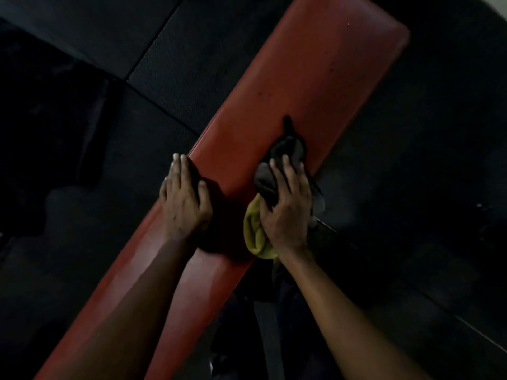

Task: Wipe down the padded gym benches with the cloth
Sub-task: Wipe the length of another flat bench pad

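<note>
Cloth point(285, 152), grey with a yellow fold, is pressed onto the right side of the red bench pad point(315, 78) by the right hand point(285, 212), fingers extended flat over it. Left hand point(183, 201) is laid open on the pad's left edge, nothing held. It is judged to be a brace against the wiping pressure.

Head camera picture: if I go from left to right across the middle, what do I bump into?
Dark floor mat → left hand on the bench's edge → bare red bench pad → right hand pressing the cloth → floor mat again.
</note>
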A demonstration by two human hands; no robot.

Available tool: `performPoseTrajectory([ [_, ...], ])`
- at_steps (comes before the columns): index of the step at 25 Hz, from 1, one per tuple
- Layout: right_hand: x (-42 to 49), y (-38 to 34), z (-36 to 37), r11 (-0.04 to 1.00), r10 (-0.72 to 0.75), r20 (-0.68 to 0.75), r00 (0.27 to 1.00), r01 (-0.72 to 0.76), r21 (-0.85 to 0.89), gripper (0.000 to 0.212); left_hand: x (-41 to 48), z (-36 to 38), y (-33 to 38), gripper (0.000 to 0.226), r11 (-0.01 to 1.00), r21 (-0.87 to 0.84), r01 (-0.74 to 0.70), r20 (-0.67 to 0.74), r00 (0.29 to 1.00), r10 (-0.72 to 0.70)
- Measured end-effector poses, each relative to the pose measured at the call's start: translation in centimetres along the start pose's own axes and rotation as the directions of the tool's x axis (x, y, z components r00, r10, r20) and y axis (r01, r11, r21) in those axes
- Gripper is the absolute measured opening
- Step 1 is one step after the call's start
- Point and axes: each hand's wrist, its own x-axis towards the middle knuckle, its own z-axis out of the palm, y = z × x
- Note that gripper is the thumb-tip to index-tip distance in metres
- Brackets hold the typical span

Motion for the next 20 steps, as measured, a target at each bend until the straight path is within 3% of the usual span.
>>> performPoseTrajectory([
  [2, -1.7, 0.6, 0.1, 0.987, 0.142, -0.003, 0.990, -0.141, 0.080, 0.070, 1.2, 0.6, 0.9, 0.065, 1.000, 0.016, 0.013, -0.021, 1.000, -0.013],
  [6, 0.1, 0.8, 0.7, 0.917, 0.269, -0.085, 0.959, -0.228, 0.327, 0.063, 1.2, 1.3, 0.9, 0.063, 0.995, 0.087, 0.037, -0.066, 0.997, -0.032],
  [11, 6.3, 2.5, 0.0, 0.790, 0.513, -0.181, 0.839, -0.378, 0.484, 0.059, 1.2, 1.5, 1.0, 0.064, 0.992, 0.123, 0.029, -0.085, 0.996, -0.018],
  [15, 3.4, 1.5, -0.3, 0.822, 0.456, -0.087, 0.886, -0.382, 0.423, 0.068, 1.0, 1.4, 1.2, 0.067, 0.991, 0.127, 0.044, -0.099, 0.995, -0.032],
  [20, 2.3, 2.2, -1.4, 0.950, 0.259, 0.034, 0.965, -0.261, 0.169, 0.080, 1.2, 1.5, 1.2, 0.067, 0.990, 0.124, 0.064, -0.114, 0.992, -0.050],
])
